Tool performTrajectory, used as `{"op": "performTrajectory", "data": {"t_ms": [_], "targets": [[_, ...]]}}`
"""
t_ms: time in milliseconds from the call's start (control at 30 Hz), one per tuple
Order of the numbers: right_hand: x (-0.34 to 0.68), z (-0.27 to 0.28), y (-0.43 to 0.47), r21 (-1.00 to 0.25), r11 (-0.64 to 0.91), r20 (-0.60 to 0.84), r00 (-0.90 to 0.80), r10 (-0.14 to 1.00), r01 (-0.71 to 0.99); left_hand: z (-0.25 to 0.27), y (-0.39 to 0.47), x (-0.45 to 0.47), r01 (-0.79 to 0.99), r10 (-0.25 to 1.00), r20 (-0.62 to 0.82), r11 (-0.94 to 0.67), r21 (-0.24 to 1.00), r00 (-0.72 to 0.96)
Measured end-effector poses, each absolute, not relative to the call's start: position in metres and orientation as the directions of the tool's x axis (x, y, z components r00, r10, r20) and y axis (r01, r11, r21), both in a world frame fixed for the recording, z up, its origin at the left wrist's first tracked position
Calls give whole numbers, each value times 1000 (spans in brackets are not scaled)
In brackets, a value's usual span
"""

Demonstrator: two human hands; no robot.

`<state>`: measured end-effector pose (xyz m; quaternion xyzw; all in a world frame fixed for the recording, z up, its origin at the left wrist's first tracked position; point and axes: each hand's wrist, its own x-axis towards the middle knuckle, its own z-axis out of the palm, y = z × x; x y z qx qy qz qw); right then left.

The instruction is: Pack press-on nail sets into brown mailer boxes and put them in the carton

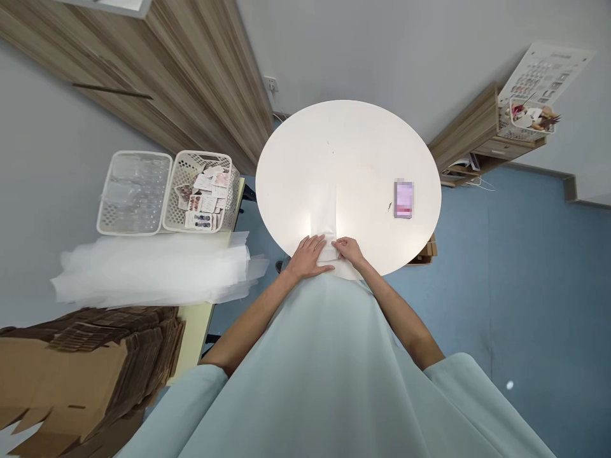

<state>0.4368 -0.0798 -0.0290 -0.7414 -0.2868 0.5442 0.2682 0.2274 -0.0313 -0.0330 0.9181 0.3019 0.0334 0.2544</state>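
Observation:
A narrow white sheet (324, 213), perhaps thin foam or paper, lies on the near part of the white oval table (291, 165). Its near end is folded over. My left hand (309, 256) rests on the left side of this fold with its fingers stretched out and its thumb apart. At the right edge of the fold, my right hand (349, 250) has its fingers curled in a pinch on the sheet. The sheet's exact material is hard to make out against the white tabletop.
Right on the table sits a blurred pink-purple box (403, 199). To my left are a basket of clear packaging (136, 194), a basket of printed cards (205, 197), a stack of white sheets (157, 270) and flattened cardboard boxes (71, 375). A wooden cabinet (477, 137) stands far right.

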Motion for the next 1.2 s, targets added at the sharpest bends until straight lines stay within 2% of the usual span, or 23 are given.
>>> {"op": "performTrajectory", "data": {"t_ms": [233,300,367,433,500,567,633,700,833,1033,1200], "targets": [[438,-29,-80,-694,-718,-685,262,680,51,-34,-32,233,561,583,-126,-666,492,803],[440,-26,-82,-686,-722,-686,251,683,89,-32,-32,234,568,601,-128,-634,525,789],[444,-21,-86,-695,-691,-647,247,721,197,-29,-32,234,566,612,-129,-605,560,781],[449,-16,-92,-708,-590,-531,259,807,387,-27,-31,232,561,614,-129,-590,581,779],[454,-12,-98,-674,-413,-371,203,906,612,-26,-30,231,556,616,-126,-580,595,777],[456,-11,-102,-609,-220,-276,57,960,762,-26,-28,230,554,619,-124,-572,605,775],[456,-12,-103,-576,-92,-268,-82,960,813,-25,-27,230,554,620,-129,-565,612,774],[453,-15,-102,-577,-49,-280,-141,950,815,-23,-25,230,549,618,-133,-554,627,775],[450,-20,-98,-614,-81,-294,-132,946,785,-16,-23,229,546,635,-157,-482,685,757],[457,-22,-92,-712,-173,-318,-93,944,681,-15,-27,227,605,734,-190,-353,714,652],[460,-23,-81,-780,-181,-277,-70,958,599,-25,-27,228,627,830,-205,-207,751,518]]}}
